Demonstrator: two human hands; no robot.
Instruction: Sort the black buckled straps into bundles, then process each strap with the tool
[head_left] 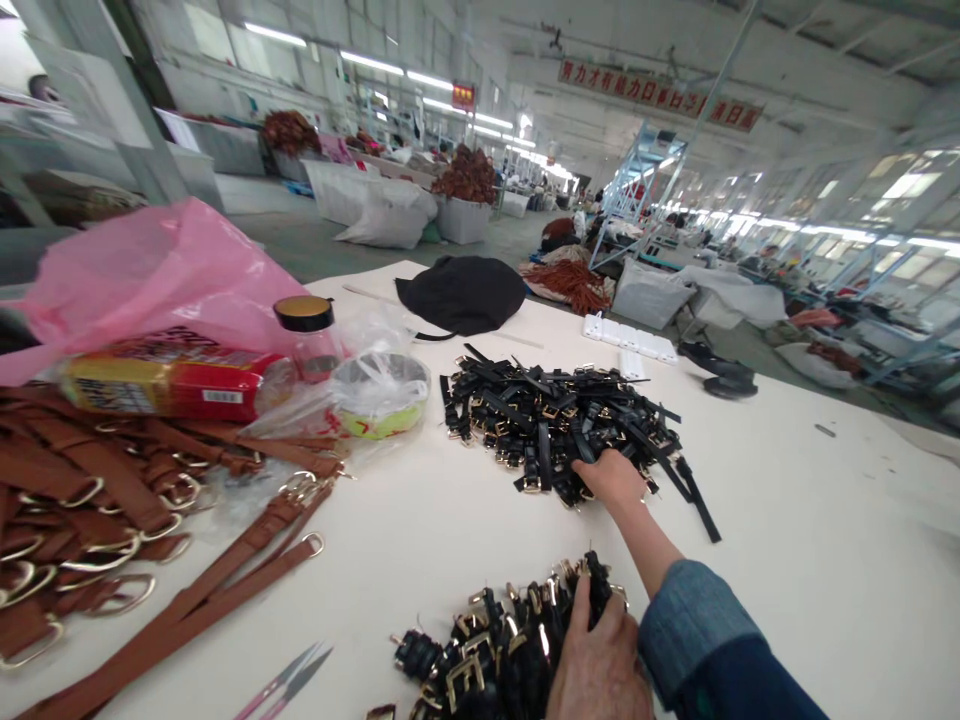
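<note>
Right grip [613,478] | in black straps [544,455] | long axes crossed, one pointing near-right

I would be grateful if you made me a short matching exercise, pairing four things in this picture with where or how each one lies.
Things:
1. Farther pile of black straps
2. Nearer bunch of black straps
3. Brown straps
4. Pink-handled scissors

Places and states:
A. Heaped at the left of the picture
B. Touched by the left hand
C. Near the bottom edge, between brown straps and black ones
D. Touched by the right hand

Right pairs: 1-D, 2-B, 3-A, 4-C.
</note>
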